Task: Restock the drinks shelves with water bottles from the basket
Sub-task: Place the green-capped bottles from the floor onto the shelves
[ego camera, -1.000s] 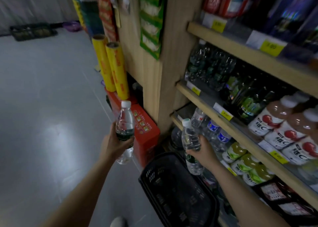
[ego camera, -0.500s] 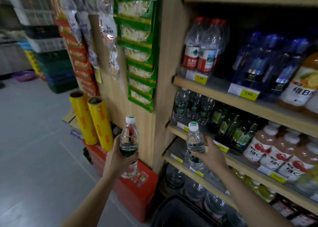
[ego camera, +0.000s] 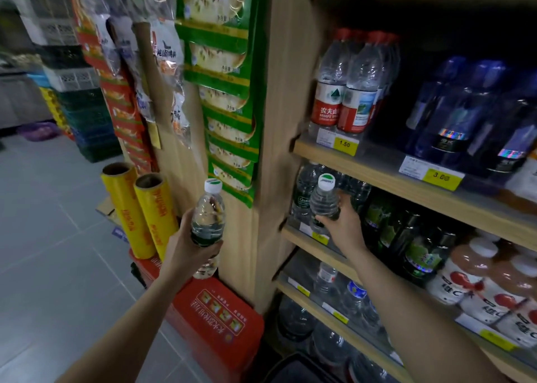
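Observation:
My left hand [ego camera: 186, 247] grips a clear water bottle [ego camera: 208, 220] with a white cap and dark green label, upright in front of the wooden shelf side. My right hand [ego camera: 344, 225] grips a second such bottle [ego camera: 324, 202] at the front left edge of the middle drinks shelf [ego camera: 312, 244], just before a row of like bottles [ego camera: 305, 196]. Only the black basket's rim [ego camera: 293, 366] shows at the bottom edge.
Red-label water bottles [ego camera: 343, 92] and blue bottles [ego camera: 465, 115] fill the shelf above. Green tea and juice bottles [ego camera: 479, 278] stand to the right. Large water bottles [ego camera: 328, 342] sit low. Yellow film rolls [ego camera: 154, 214] and a red box [ego camera: 215, 315] are by the shelf side.
Both hands have risen with their bottles. My right hand moved its bottle up and in toward the middle shelf's left end. The basket has dropped almost out of view.

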Action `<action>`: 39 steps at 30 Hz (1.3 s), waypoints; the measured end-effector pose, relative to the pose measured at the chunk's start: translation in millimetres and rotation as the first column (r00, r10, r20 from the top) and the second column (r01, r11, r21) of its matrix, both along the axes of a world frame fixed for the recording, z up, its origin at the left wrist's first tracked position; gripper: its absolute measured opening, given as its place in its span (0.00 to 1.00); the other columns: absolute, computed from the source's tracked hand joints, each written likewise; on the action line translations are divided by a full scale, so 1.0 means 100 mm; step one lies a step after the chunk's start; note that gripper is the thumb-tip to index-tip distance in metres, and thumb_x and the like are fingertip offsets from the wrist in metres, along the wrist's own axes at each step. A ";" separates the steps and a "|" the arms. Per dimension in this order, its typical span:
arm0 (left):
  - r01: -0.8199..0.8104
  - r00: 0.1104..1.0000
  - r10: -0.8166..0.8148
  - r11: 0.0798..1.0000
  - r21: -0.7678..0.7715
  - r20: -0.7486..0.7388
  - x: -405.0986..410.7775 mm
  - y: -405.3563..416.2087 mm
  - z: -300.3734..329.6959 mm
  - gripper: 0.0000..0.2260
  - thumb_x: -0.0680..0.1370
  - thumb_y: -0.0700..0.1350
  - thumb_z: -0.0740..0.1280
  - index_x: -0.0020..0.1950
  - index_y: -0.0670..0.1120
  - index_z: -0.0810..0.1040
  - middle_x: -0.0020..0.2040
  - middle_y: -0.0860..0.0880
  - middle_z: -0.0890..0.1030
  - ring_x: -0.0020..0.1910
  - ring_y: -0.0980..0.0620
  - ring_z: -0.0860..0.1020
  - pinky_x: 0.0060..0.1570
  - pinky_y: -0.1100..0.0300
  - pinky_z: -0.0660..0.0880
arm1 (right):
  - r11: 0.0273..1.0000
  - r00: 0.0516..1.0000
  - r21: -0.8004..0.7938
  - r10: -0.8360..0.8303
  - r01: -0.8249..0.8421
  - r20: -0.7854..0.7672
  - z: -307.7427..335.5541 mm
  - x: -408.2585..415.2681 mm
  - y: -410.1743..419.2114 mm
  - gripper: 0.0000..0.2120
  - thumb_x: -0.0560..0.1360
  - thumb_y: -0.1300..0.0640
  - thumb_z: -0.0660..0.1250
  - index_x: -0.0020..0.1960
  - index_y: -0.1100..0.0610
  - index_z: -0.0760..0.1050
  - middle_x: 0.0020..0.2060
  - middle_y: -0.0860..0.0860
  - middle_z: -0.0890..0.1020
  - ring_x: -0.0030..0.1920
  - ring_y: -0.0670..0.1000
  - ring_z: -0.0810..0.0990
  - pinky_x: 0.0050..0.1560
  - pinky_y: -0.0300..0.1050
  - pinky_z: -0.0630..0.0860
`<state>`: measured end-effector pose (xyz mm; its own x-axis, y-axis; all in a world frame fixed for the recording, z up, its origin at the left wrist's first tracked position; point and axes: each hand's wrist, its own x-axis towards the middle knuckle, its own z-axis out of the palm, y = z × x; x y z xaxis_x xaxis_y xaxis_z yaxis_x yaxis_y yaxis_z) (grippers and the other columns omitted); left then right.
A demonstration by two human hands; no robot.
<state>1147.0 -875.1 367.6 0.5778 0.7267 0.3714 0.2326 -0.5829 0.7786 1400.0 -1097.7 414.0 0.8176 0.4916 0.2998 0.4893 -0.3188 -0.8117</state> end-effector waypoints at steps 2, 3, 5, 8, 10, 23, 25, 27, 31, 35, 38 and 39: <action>0.013 1.000 -0.013 1.000 -0.008 -0.008 0.09 0.13 -0.09 0.37 0.62 0.51 0.78 0.66 0.61 0.63 0.52 0.55 0.80 0.47 0.56 0.80 0.40 0.61 0.77 | 0.999 0.999 -0.015 -0.042 0.042 0.032 -0.09 0.10 0.16 0.28 0.69 0.59 0.73 0.65 0.51 0.64 0.59 0.53 0.78 0.59 0.53 0.77 0.54 0.44 0.70; 0.022 1.000 -0.022 1.000 -0.013 -0.016 0.12 0.19 -0.15 0.37 0.62 0.51 0.78 0.66 0.61 0.63 0.53 0.54 0.80 0.48 0.54 0.80 0.41 0.59 0.77 | 0.997 0.997 -0.028 -0.068 0.070 0.046 -0.14 0.14 0.23 0.27 0.70 0.59 0.72 0.65 0.53 0.64 0.60 0.55 0.78 0.59 0.55 0.77 0.53 0.44 0.70; 0.043 0.999 -0.044 0.999 -0.020 -0.025 0.20 0.31 -0.26 0.37 0.63 0.51 0.78 0.66 0.61 0.62 0.54 0.53 0.80 0.49 0.54 0.79 0.42 0.59 0.77 | 0.994 0.992 -0.041 -0.102 0.105 0.068 -0.24 0.25 0.37 0.27 0.71 0.59 0.71 0.65 0.55 0.64 0.61 0.57 0.77 0.59 0.57 0.77 0.52 0.45 0.70; 0.070 0.997 -0.071 0.997 -0.040 -0.022 0.28 0.47 -0.44 0.37 0.63 0.51 0.78 0.66 0.63 0.62 0.52 0.56 0.80 0.49 0.57 0.79 0.41 0.64 0.75 | 0.987 0.987 -0.015 -0.157 0.158 0.027 -0.38 0.39 0.51 0.29 0.71 0.61 0.71 0.68 0.56 0.62 0.63 0.57 0.75 0.61 0.58 0.75 0.55 0.47 0.71; 0.083 0.996 -0.084 0.996 -0.044 -0.030 0.32 0.55 -0.52 0.37 0.63 0.51 0.78 0.66 0.64 0.62 0.52 0.57 0.79 0.49 0.57 0.80 0.41 0.65 0.75 | 0.976 0.976 0.016 -0.217 0.218 -0.025 -0.45 0.47 0.57 0.32 0.71 0.61 0.71 0.70 0.56 0.61 0.64 0.57 0.75 0.62 0.58 0.74 0.57 0.49 0.72; 0.133 0.987 -0.137 0.990 -0.054 -0.087 0.34 0.58 -0.65 0.38 0.63 0.50 0.78 0.67 0.62 0.62 0.51 0.59 0.78 0.47 0.60 0.79 0.43 0.66 0.74 | 0.943 0.919 -0.027 -0.328 0.330 -0.217 -0.57 0.80 0.73 0.36 0.70 0.55 0.73 0.71 0.60 0.58 0.68 0.58 0.70 0.66 0.59 0.71 0.61 0.46 0.70; 0.132 0.986 -0.137 0.990 -0.054 -0.096 0.33 0.50 -0.63 0.37 0.63 0.51 0.78 0.66 0.61 0.63 0.49 0.60 0.78 0.46 0.61 0.78 0.41 0.70 0.73 | 0.958 0.929 -0.053 -0.287 0.282 -0.232 -0.54 0.77 0.69 0.39 0.68 0.54 0.74 0.72 0.61 0.57 0.69 0.58 0.68 0.68 0.59 0.68 0.68 0.53 0.67; 0.150 0.982 -0.155 0.987 -0.051 -0.109 0.31 0.39 -0.61 0.36 0.63 0.51 0.78 0.66 0.59 0.63 0.49 0.61 0.78 0.45 0.62 0.78 0.40 0.73 0.72 | 0.967 0.932 -0.038 -0.254 0.253 -0.260 -0.49 0.66 0.61 0.42 0.68 0.52 0.75 0.73 0.60 0.56 0.71 0.57 0.66 0.70 0.58 0.65 0.70 0.55 0.65; 0.217 0.962 -0.233 0.968 -0.124 -0.144 0.36 0.03 -0.53 0.37 0.63 0.52 0.77 0.68 0.55 0.63 0.49 0.60 0.78 0.45 0.66 0.78 0.42 0.70 0.76 | 0.996 0.958 -0.060 -0.087 0.073 -0.275 -0.43 0.10 0.39 0.38 0.68 0.46 0.73 0.72 0.53 0.61 0.69 0.52 0.68 0.67 0.52 0.69 0.61 0.46 0.67; 0.305 0.928 -0.332 0.937 -0.168 -0.170 0.60 -0.41 -0.43 0.27 0.61 0.53 0.75 0.58 0.55 0.71 0.44 0.59 0.80 0.45 0.61 0.80 0.39 0.69 0.77 | 0.942 0.857 -0.055 0.277 -0.332 -0.434 -0.29 -0.38 0.26 0.27 0.66 0.47 0.74 0.63 0.42 0.68 0.60 0.40 0.74 0.64 0.44 0.71 0.59 0.41 0.69; 0.368 0.906 -0.396 0.912 -0.184 -0.150 0.83 -0.71 -0.36 0.25 0.62 0.52 0.75 0.56 0.55 0.73 0.42 0.58 0.80 0.42 0.64 0.79 0.38 0.70 0.75 | 0.928 0.841 -0.037 0.319 -0.371 -0.438 -0.16 -0.53 0.18 0.24 0.66 0.52 0.76 0.58 0.41 0.71 0.56 0.34 0.76 0.56 0.33 0.73 0.56 0.33 0.70; 0.387 0.900 -0.412 0.905 -0.177 -0.140 0.89 -0.80 -0.35 0.24 0.63 0.51 0.75 0.56 0.55 0.73 0.41 0.60 0.79 0.41 0.67 0.78 0.37 0.75 0.72 | 0.931 0.839 -0.022 0.319 -0.365 -0.440 -0.15 -0.56 0.15 0.24 0.65 0.54 0.77 0.56 0.41 0.72 0.53 0.34 0.77 0.53 0.32 0.75 0.54 0.33 0.71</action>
